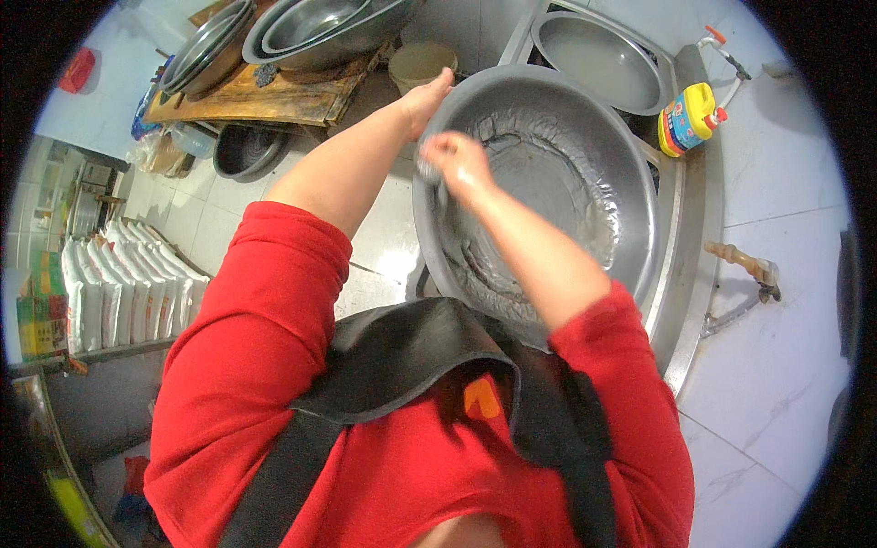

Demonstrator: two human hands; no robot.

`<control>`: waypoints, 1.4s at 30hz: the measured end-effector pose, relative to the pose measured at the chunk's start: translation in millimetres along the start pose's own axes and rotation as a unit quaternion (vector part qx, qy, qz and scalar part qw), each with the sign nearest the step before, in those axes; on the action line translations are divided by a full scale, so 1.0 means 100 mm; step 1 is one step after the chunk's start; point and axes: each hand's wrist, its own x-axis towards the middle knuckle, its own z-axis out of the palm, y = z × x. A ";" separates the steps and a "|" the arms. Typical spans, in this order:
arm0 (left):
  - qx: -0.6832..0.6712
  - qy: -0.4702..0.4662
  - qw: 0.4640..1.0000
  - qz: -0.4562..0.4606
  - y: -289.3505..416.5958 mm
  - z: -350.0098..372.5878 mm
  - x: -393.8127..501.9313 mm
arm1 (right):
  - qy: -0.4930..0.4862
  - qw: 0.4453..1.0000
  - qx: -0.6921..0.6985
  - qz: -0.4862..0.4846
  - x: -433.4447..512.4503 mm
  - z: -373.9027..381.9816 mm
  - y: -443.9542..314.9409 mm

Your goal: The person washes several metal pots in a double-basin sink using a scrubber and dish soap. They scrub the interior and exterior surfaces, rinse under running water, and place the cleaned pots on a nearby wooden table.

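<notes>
A large, deep grey metal basin (634, 205), with a little water over its dented bottom, stands tilted before me. My left hand (428, 103) holds it at the upper left rim, most of the fingers hidden behind the edge. Inside that same rim, my right hand (460, 163) is closed on a silvery scourer (429, 171) pressed to the wall; motion blurs both. Beyond the basin, a wide metal bowl (596, 65) holds cloudy liquid.
On the left, a wooden table (274, 103) bears stacked metal basins (205, 48) and a dark scourer (266, 75). A bucket (423, 61) and a black tub (246, 154) stand low. A yellow bottle (688, 120) and taps (747, 264) line the right side. White bags (130, 288) sit left.
</notes>
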 end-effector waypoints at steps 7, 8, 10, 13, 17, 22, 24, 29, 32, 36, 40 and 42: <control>0.184 0.072 0.975 0.099 -0.08 0.13 -0.14 | 0.106 0.959 0.246 0.091 0.26 0.05 -0.01; 0.298 0.122 0.939 0.117 -0.07 0.15 -0.15 | 0.025 0.964 0.257 0.070 0.01 0.07 0.06; 0.377 0.168 0.901 0.129 -0.11 0.22 -0.16 | -0.086 0.976 0.200 0.024 -0.61 0.09 0.22; 0.473 0.206 0.846 0.134 -0.11 0.27 -0.19 | -0.229 0.969 0.051 -0.072 -1.40 -0.23 0.47; 0.458 0.221 0.847 0.157 -0.10 0.30 -0.24 | -0.413 0.908 -0.065 -0.008 -2.24 -1.21 0.79; 0.441 0.186 0.865 0.147 -0.07 0.31 -0.28 | -0.361 0.695 -0.608 0.134 -2.32 -2.64 1.47; 0.469 0.190 0.847 0.162 -0.07 0.29 -0.27 | -0.173 0.721 -0.667 0.069 -2.25 -2.76 1.71; 0.458 0.218 0.851 0.138 -0.10 0.25 -0.20 | -0.333 0.698 -0.603 0.197 -2.27 -1.69 1.62; 0.460 0.229 0.846 0.145 -0.12 0.24 -0.19 | -0.333 0.880 -0.289 0.175 -2.15 -0.82 1.27; 0.479 0.216 0.838 0.144 -0.11 0.24 -0.23 | -0.265 0.959 -0.099 -0.017 -1.77 -0.35 1.17; 0.429 0.199 0.873 0.121 -0.08 0.25 -0.24 | -0.383 0.891 -0.244 0.007 -1.99 -1.00 1.25; 0.445 0.213 0.860 0.132 -0.08 0.25 -0.23 | -0.428 0.829 -0.335 0.129 -2.17 -1.52 1.25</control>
